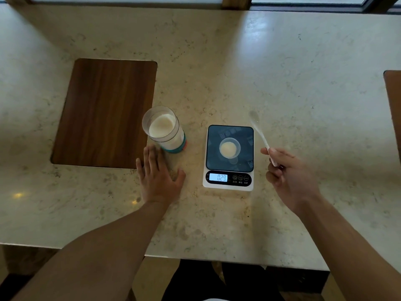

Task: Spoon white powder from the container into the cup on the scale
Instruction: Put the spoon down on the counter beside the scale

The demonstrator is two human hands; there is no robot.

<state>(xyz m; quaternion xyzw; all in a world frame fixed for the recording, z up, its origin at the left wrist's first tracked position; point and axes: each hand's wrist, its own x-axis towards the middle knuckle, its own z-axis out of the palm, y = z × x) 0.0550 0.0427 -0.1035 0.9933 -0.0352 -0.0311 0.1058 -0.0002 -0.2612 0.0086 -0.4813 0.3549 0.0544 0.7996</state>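
Observation:
A clear container (163,129) with a teal base holds white powder and stands uncovered left of the scale (229,157). On the scale's dark platform sits a small clear cup (229,148) with some white powder in it; the display reads 0.29. My left hand (159,174) lies flat on the counter, fingers apart, its fingertips just in front of the container's base. My right hand (289,177) is to the right of the scale and grips the handle of a white plastic spoon (259,131). The spoon is blurred and its bowl points away from me, above the counter.
A dark wooden board (104,114) lies inset in the marble counter (217,61) left of the container. Another wooden panel edge (393,109) shows at the far right. The counter's near edge runs below my forearms.

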